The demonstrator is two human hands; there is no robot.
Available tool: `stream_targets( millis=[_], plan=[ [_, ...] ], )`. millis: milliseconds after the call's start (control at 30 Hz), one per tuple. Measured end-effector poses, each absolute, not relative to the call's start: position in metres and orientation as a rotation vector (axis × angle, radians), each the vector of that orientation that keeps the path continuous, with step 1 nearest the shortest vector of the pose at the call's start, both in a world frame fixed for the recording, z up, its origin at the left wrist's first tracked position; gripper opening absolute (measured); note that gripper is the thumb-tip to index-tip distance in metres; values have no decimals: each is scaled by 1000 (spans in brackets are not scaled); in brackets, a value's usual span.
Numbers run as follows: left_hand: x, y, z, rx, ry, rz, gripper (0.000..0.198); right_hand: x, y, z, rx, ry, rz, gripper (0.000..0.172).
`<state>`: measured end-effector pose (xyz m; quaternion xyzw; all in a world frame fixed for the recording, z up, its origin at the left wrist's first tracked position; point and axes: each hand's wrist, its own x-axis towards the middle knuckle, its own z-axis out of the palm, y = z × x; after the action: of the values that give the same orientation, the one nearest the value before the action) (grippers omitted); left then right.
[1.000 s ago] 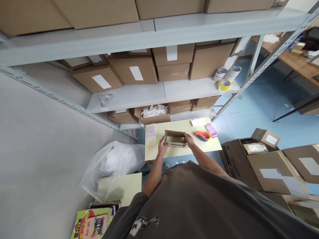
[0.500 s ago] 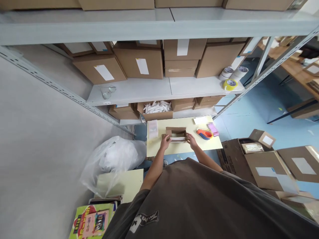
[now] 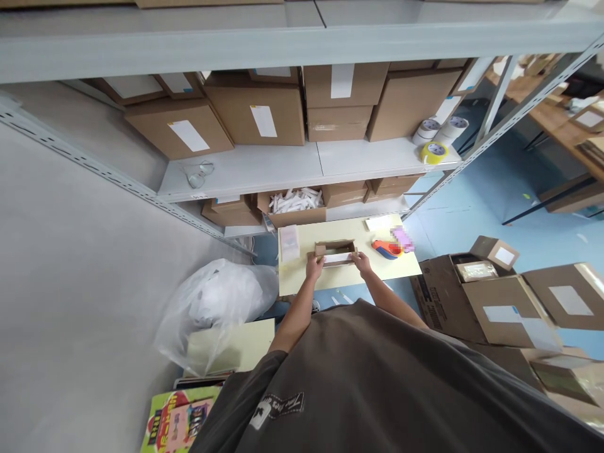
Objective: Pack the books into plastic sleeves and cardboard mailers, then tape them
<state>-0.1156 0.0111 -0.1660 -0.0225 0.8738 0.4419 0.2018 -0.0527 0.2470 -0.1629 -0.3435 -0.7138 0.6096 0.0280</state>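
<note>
A small open cardboard box point(image 3: 346, 244) sits on the pale yellow table point(image 3: 302, 283), with a white strip point(image 3: 338, 257) along its near side. My left hand point(image 3: 314, 267) grips the box's near left corner, fingers closed on it. At the near right corner my right hand point(image 3: 361, 263) holds the box in the same way. To the right lies an orange and blue tape dispenser point(image 3: 387, 249) beside a blurred purple item point(image 3: 402, 239). A translucent pack point(image 3: 289, 243) rests at the table's left end. The inside of the box is too small to make out.
Behind the table stands a metal shelf point(image 3: 245, 179) with cartons, glasses point(image 3: 198, 175), tape rolls point(image 3: 434, 152) and a box of white pieces point(image 3: 297, 200). A plastic bag point(image 3: 226, 296) bulges at left. Cartons point(image 3: 509, 308) are piled on the right.
The box's far flap stands lower, and the white strip on the near side now shows more fully. Both hands stay at the box's near corners. The view has shifted slightly.
</note>
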Motion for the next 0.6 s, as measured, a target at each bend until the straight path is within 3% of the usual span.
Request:
stream_targets(
  millis=[67,133,233,333,433,600],
  plan=[
    [-112,10,-163,-90,2481,1227,34,-55,248,-164,-1174,-2209,1802,48],
    [-112,7,-158,-139,2576,1214,58,-58,250,-164,-1297,-2242,1703,44],
    [-122,3,-152,-36,2695,1130,90,-63,252,-163,-1349,-2354,1647,53],
    [-136,-1,-150,219,2670,1062,73,-68,252,-161,-1273,-2418,1727,57],
    [-144,-4,-154,264,2610,1114,48,-76,251,-158,-1226,-2464,1791,43],
    [-140,0,-163,48,2554,1271,35,-90,252,-159,-1292,-2577,1642,33]
  ],
)
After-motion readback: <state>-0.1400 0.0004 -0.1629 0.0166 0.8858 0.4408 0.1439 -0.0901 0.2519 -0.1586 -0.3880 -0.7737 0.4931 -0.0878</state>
